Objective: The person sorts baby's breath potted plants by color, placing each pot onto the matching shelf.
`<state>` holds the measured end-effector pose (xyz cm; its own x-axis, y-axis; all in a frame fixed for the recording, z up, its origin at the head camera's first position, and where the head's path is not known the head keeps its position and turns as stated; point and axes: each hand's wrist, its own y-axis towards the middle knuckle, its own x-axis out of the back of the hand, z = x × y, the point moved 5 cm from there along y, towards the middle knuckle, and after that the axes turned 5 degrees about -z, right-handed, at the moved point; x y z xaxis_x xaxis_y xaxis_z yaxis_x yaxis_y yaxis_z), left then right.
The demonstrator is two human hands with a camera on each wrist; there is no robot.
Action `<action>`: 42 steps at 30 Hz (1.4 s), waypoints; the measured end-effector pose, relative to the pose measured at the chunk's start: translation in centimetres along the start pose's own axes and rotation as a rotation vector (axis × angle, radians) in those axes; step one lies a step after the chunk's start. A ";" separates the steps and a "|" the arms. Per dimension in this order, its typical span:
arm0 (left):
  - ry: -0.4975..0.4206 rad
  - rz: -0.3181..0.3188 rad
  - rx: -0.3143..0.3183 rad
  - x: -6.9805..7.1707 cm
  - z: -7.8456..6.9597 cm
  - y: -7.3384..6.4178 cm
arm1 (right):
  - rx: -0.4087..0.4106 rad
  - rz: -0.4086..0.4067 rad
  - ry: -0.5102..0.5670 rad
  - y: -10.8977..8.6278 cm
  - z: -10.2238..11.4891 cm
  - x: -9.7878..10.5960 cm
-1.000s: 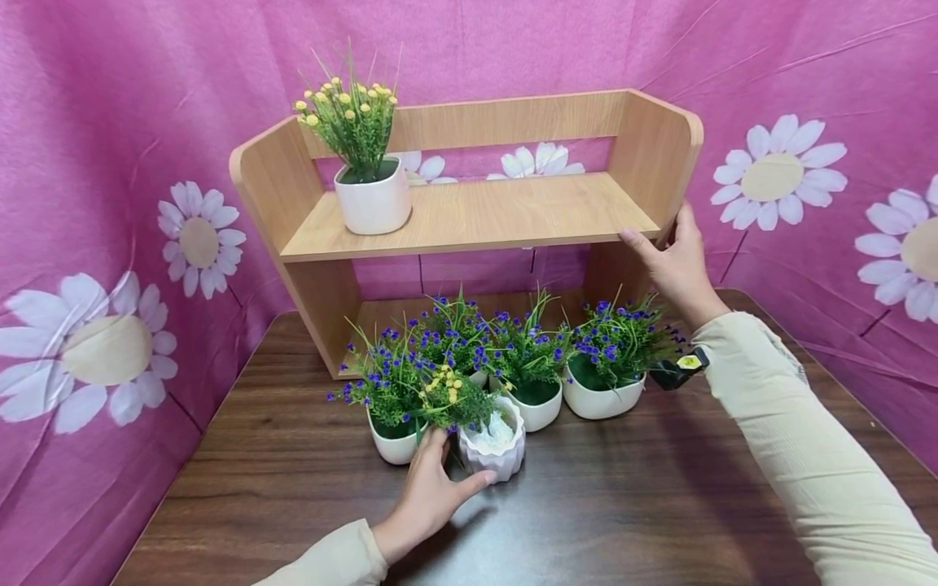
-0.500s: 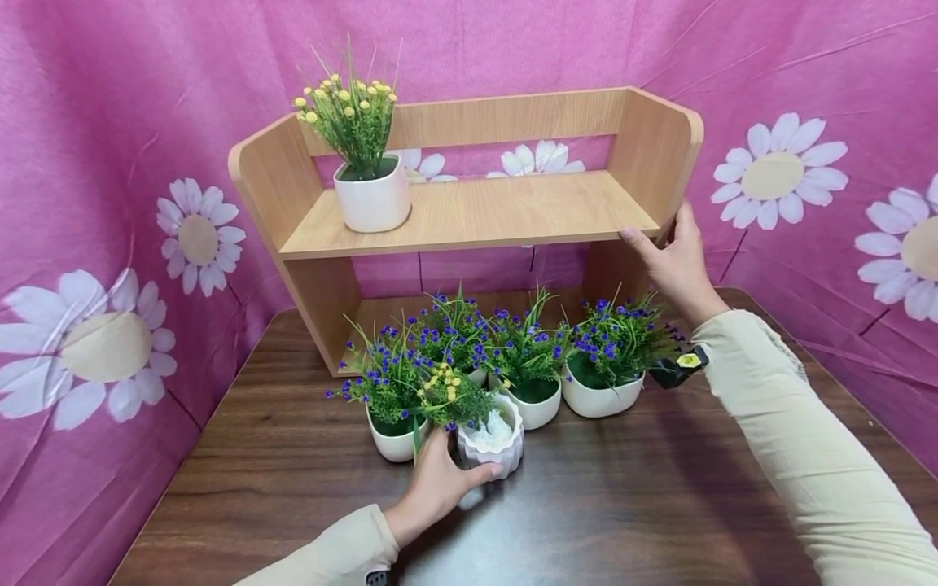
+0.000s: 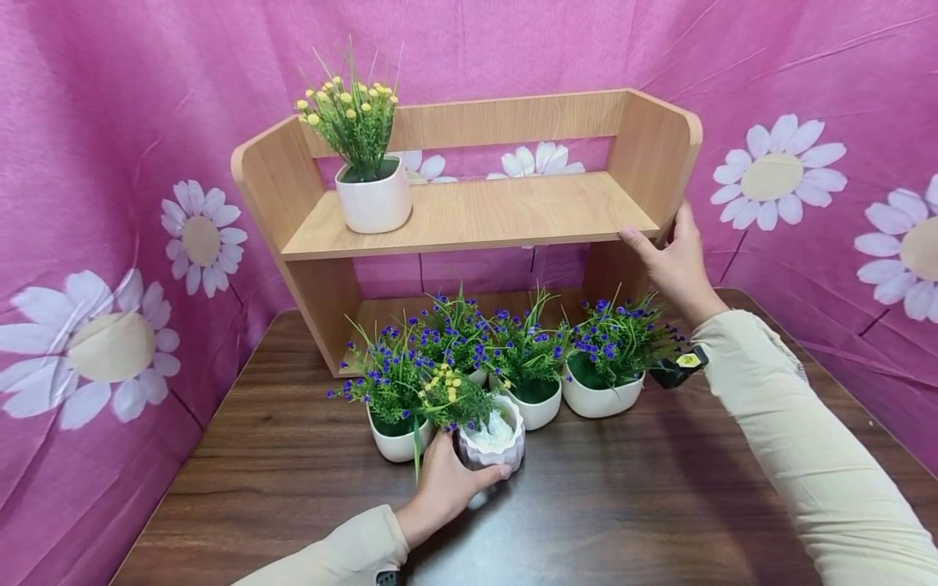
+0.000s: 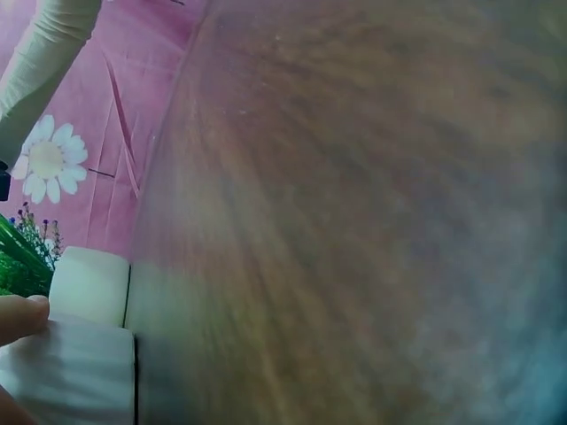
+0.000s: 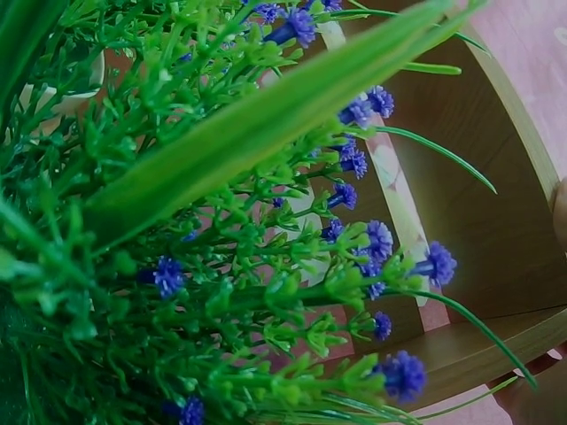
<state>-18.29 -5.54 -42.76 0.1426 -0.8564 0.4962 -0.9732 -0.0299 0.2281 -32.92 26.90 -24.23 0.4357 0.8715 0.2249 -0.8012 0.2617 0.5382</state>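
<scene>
My left hand (image 3: 449, 482) holds a small white fluted flowerpot (image 3: 506, 456) on the table, thumb across its front and fingers along its left side. The pot has whitish filling and a yellow-flowered plant (image 3: 449, 387) leaning left. In the left wrist view, the thumb (image 4: 22, 317) presses on the pot's white wall (image 4: 75, 372). My right hand (image 3: 677, 264) grips the wooden shelf (image 3: 506, 213) at its right side, thumb on the front edge of the upper board and the other fingers partly hidden by the side panel. Purple flowers (image 5: 403, 376) fill much of the right wrist view.
Several white pots with purple flowers, such as the rightmost pot (image 3: 604, 399), stand before the shelf on the dark wooden table (image 3: 256, 488). A yellow-flowered plant in a white pot (image 3: 374, 199) stands on the upper board, at left. Behind hangs a pink daisy-patterned cloth (image 3: 506, 49).
My left hand has slid right and closed in on the fluted pot, its thumb now farther across the front. The right hand stays on the shelf.
</scene>
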 end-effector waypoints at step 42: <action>-0.291 0.118 -0.155 2.2 -8.4 -2.1 | -0.017 0.006 0.000 -0.1 -0.2 0.1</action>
<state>-14.35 -3.04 -35.06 -0.0481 -0.9611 0.2718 -0.9377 0.1372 0.3192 -32.87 27.09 -24.44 0.4306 0.8732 0.2281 -0.8108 0.2633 0.5228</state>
